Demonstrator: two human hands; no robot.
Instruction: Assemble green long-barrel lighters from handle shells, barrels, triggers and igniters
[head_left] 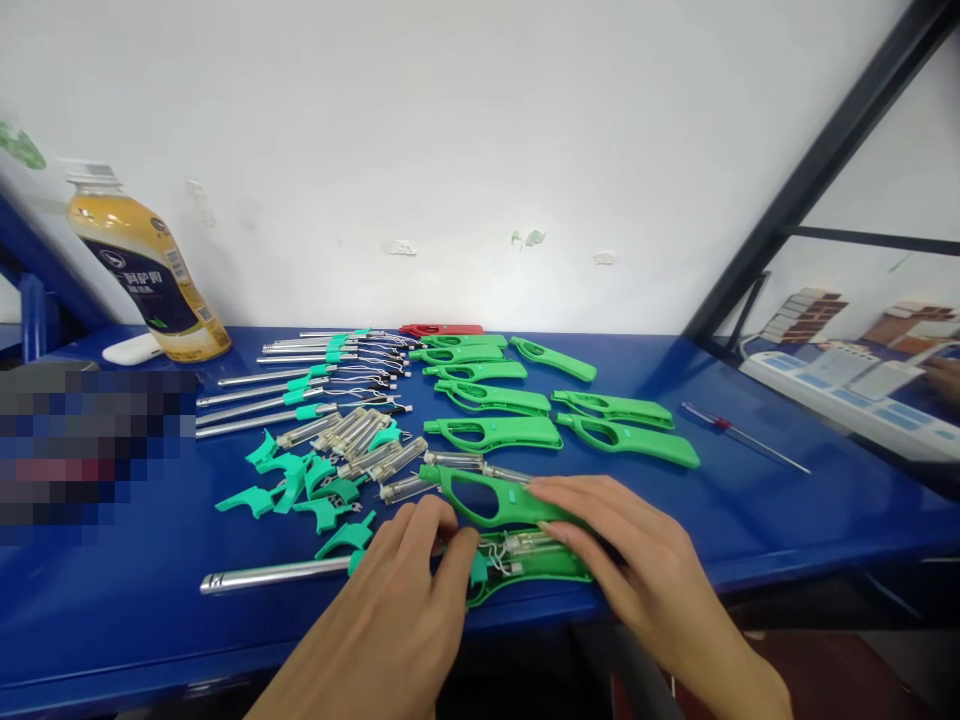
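Observation:
My left hand (397, 600) is closed at the front of an open green lighter body (529, 590), its fingertips around the trigger area. A long metal tube (277, 576) extends left from there. Inside the body lie a clear fuel tank (529, 543) and white wires (495, 555). With thumb and fingers, my right hand (652, 555) grips the rear of a matching green shell half (487, 500), tilted just behind the open body. What my left fingertips pinch is partly hidden by the hand.
Teal triggers (296, 480), clear fuel tanks (360, 435) and metal tubes with wires (270, 395) lie left. Several green shells (495, 433) and a red one (442, 329) lie behind. A screwdriver (750, 440) is at right, a bottle (146, 270) at back left.

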